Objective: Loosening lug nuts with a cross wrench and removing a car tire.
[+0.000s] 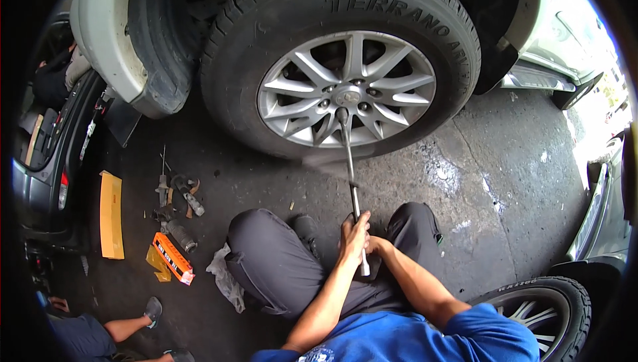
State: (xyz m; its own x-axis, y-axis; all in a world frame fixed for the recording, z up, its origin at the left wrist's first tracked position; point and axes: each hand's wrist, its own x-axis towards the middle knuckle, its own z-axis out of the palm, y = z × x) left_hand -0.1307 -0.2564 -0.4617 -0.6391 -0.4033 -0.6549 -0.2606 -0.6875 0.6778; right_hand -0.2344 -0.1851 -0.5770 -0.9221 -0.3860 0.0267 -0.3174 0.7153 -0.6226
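A long metal lug wrench (354,202) runs from my lap up to the wheel. Its far socket meets a lug nut low on the hub of the silver alloy rim (354,63), inside a large black tire (232,63). My left hand (354,234) is closed round the near part of the shaft. Just beside and slightly below it, my right hand (377,245) is closed at the same shaft, with its fingers mostly hidden. A faint smear shows beside the shaft's middle, under the tire. The wrench's near end sticks out below both hands.
Left on the floor lie a yellow-orange box (111,216), an orange carton (174,257), greasy metal parts (179,232) and a clear plastic bag (227,275). Another wheel (575,302) lies at lower right. A co-worker's leg (129,327) shows lower left; a dark car (50,189) stands beyond.
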